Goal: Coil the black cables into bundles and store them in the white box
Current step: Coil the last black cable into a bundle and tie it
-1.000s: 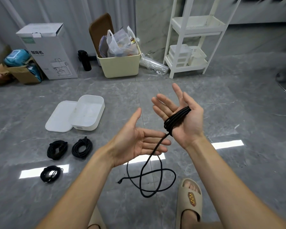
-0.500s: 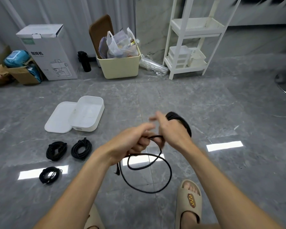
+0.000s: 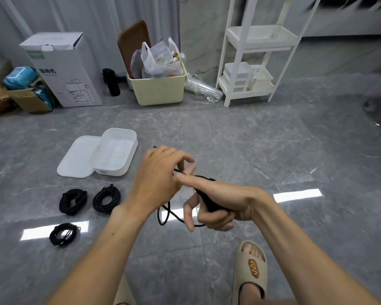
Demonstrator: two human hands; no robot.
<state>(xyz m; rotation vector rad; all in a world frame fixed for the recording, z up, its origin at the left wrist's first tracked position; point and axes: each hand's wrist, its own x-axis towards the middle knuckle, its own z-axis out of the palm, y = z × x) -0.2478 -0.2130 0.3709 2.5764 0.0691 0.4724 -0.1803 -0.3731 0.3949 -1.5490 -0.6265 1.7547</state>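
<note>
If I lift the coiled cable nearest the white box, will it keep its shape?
Probably mostly. That coiled cable has tight loops that look wrapped, so it should hold. It looks thin and floppy, so it would likely sag when pinched at one side.

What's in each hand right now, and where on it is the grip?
The right hand grips the coiled bundle of the black cable, its fingers curled round the loops. The left hand pinches the cable's loose tail near its plug end.
</note>
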